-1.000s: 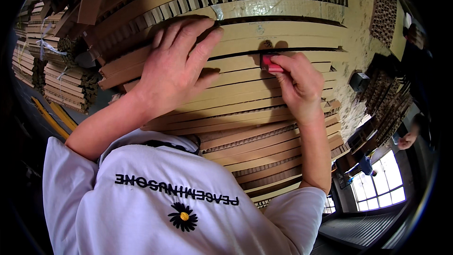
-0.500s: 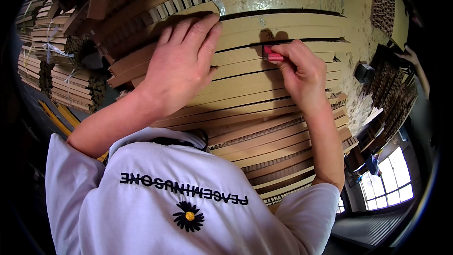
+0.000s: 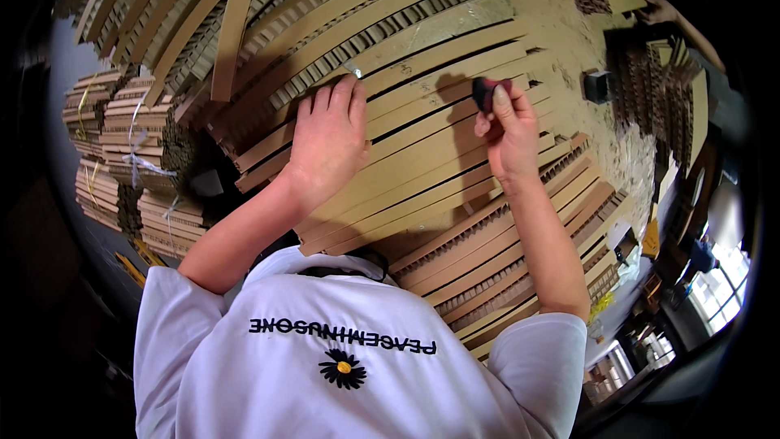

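My left hand point(image 3: 329, 134) lies flat, palm down, across long tan cardboard strips point(image 3: 406, 138) laid side by side, with its fingers stretched toward the far strips. Above the strips, my right hand point(image 3: 513, 134) pinches a small red and black hand stamp point(image 3: 489, 96). The stamp is tilted, its dark face turned to the left, and it is apart from the cardboard; its shadow falls on the strips. Faint dark marks show on some strips near it.
Beyond the right hand sits a small black box point(image 3: 597, 87) on the worn table point(image 3: 561, 57). Tied bundles of cardboard strips point(image 3: 122, 130) stand at the left. Honeycomb-edged pieces point(image 3: 390, 24) lie at the far side. Another person's hand point(image 3: 660, 10) reaches in at upper right.
My right hand has lifted the stamp off the strips and turned it. My left hand stays on the cardboard. The whole view has swung, bringing more of the far-left stacks into sight.
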Demonstrator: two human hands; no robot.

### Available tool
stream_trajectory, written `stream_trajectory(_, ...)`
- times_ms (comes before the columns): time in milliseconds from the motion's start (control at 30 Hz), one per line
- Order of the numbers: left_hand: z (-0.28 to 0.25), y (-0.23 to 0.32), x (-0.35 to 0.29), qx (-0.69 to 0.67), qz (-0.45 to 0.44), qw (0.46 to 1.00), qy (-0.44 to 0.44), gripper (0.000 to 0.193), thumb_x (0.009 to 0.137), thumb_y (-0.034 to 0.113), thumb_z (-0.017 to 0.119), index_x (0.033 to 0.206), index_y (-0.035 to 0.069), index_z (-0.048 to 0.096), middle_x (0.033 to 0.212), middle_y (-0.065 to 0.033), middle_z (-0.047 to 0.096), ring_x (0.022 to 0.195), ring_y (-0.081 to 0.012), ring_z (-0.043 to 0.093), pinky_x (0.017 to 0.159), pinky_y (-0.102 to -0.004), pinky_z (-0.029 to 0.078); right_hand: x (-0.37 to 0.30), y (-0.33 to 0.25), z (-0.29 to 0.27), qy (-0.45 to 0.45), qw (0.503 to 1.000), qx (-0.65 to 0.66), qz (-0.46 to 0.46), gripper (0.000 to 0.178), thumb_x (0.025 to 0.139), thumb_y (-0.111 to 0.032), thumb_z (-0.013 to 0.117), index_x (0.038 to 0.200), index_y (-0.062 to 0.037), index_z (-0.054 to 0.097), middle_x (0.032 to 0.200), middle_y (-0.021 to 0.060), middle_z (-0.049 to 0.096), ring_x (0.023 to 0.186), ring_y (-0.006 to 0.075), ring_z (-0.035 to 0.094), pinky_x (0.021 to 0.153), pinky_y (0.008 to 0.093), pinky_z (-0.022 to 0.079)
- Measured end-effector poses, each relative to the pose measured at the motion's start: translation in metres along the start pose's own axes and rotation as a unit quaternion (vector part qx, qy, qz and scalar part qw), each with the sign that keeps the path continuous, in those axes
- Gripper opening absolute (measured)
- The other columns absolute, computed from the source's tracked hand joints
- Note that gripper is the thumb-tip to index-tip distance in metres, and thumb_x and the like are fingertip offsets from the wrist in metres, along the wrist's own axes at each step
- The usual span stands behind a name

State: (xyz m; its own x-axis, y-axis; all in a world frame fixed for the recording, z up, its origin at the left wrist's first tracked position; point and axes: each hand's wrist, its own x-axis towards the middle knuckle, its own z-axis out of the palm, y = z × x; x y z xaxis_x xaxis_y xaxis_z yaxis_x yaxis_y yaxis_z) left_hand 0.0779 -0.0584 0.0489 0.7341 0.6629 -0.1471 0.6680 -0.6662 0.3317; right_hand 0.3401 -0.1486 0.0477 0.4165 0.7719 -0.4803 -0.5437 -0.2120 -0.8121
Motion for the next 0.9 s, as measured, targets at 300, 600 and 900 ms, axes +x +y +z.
stream_trajectory(300, 0.004, -0.001, 0.017, -0.069, 0.023, 0.990, 0.124, 0.088, 0.067, 0.019, 0.084, 0.142, 0.000, 0.044, 0.130, -0.0192, 0.051, 0.116, -0.0384, 0.050, 0.097, -0.0499, 0.045, -0.008, 0.013, -0.022, -0.052, 0.983, -0.156, -0.079, 0.018, 0.092, -0.008, 0.076, 0.108, -0.0019, 0.070, 0.097, 0.0020, 0.067, 0.080, 0.0110, 0.063, 0.069, 0.0244, 0.053)
stream_trajectory(600, -0.133, -0.074, 0.081, 0.263, -0.008, 0.854, 0.449, 0.058, 0.077, 0.013, 0.080, 0.130, 0.004, 0.058, 0.118, -0.0168, 0.060, 0.110, -0.0344, 0.059, 0.097, -0.0429, 0.049, -0.005, 0.003, -0.015, -0.155, 0.914, -0.346, -0.144, 0.018, 0.081, 0.001, 0.079, 0.098, -0.0009, 0.074, 0.105, 0.0051, 0.063, 0.101, 0.0165, 0.060, 0.089, 0.0275, 0.048)
stream_trajectory(900, 0.018, 0.013, -0.030, -0.148, 0.014, 0.987, 0.064, 0.037, 0.082, 0.023, 0.079, 0.113, 0.006, 0.067, 0.113, -0.0086, 0.061, 0.106, -0.0312, 0.057, 0.092, -0.0426, 0.049, 0.001, -0.007, 0.004, -0.244, 0.837, -0.448, -0.198, 0.021, 0.078, 0.007, 0.075, 0.096, -0.0029, 0.074, 0.096, 0.0063, 0.062, 0.088, 0.0184, 0.062, 0.076, 0.0274, 0.051)
